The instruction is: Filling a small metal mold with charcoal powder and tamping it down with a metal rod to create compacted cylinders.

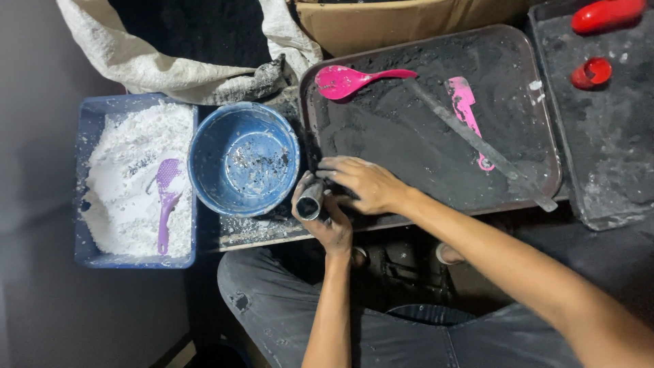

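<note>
At the near edge of the dark tray (538, 136) of black powder, the left hand (327, 221) wraps firmly around a short grey tube (310, 201), open end facing up. Right hand (364, 184) curls over beside it, fingers resting on the tube's side. Just left sits a blue bowl (243, 158), then a tub (85, 204) of white powder.

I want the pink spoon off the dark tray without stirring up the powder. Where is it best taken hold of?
Likely by the handle of the pink spoon, near its right end. It lies flat on the tray, bowl to the left, handle free and pointing right. Come down from above with a pinch grip across the narrow handle; nothing crowds that end.
</note>
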